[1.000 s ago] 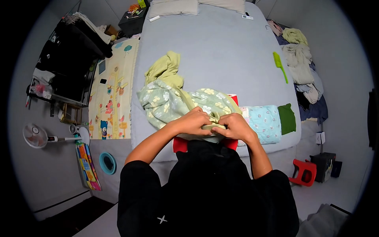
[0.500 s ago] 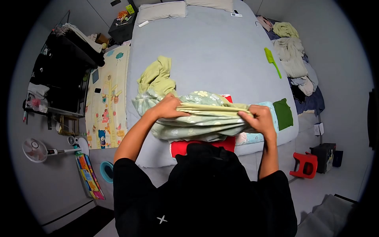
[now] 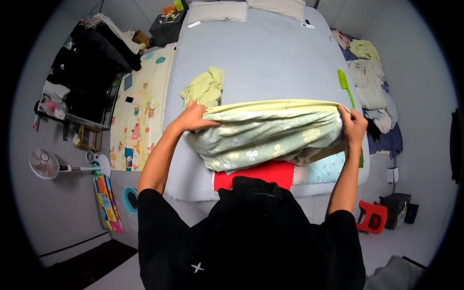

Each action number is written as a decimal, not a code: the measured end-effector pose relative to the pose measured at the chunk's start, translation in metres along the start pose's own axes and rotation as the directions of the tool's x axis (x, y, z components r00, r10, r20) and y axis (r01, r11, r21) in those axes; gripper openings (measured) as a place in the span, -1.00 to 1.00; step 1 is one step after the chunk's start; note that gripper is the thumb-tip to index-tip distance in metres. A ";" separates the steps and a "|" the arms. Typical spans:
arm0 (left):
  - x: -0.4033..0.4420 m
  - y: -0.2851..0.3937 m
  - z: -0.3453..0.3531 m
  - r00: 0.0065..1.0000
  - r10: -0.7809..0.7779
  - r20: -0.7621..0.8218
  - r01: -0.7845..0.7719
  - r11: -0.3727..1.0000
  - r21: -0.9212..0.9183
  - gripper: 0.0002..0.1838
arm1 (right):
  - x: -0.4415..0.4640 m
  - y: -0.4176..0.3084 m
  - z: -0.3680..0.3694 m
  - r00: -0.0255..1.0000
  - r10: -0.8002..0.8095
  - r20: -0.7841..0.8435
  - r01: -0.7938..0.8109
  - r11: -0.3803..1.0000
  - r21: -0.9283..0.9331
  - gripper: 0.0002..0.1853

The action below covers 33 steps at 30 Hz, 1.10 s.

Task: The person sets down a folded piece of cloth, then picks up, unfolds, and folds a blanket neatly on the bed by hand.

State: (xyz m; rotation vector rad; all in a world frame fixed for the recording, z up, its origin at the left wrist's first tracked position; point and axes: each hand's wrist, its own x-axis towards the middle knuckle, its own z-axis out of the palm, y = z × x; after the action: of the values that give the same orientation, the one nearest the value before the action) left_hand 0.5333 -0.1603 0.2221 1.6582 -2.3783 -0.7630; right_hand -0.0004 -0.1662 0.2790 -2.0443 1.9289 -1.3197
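A grey bed [image 3: 280,58] with 2 pillows [image 3: 217,13] fills mid-room, a fan [image 3: 44,163] standing at left. Over the bed's near end, the left hand [image 3: 193,117] and right hand [image 3: 354,126] clench a floral cloth [image 3: 270,140] by its yellow edge, taut between them. It partly hides red fabric [image 3: 253,176] and blue patterned fabric [image 3: 324,170].

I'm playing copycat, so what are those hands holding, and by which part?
The left hand and the right hand hold the green flowered cloth by its pale yellow edge, which is stretched between them.
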 end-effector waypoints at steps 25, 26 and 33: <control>-0.054 0.125 0.025 0.829 0.531 -0.173 -0.500 0.844 0.194 -0.81 | -0.081 -0.169 0.109 0.435 -0.432 0.790 -0.103 0.848 0.520 -0.68; -0.055 0.126 0.023 0.829 0.531 -0.177 -0.500 0.844 0.194 -0.82 | -0.082 -0.169 0.109 0.444 -0.455 0.772 -0.062 0.844 0.532 -0.69; -0.064 0.133 0.020 0.819 0.549 -0.168 -0.511 0.830 0.223 -0.81 | -0.095 -0.158 0.119 0.463 -0.519 0.718 0.165 0.847 0.506 -0.79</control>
State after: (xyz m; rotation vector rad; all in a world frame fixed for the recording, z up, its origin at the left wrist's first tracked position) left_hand 0.4387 -0.0606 0.2796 0.9543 -2.5936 -0.2601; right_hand 0.2078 -0.1112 0.2398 -2.2717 0.7682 -0.4177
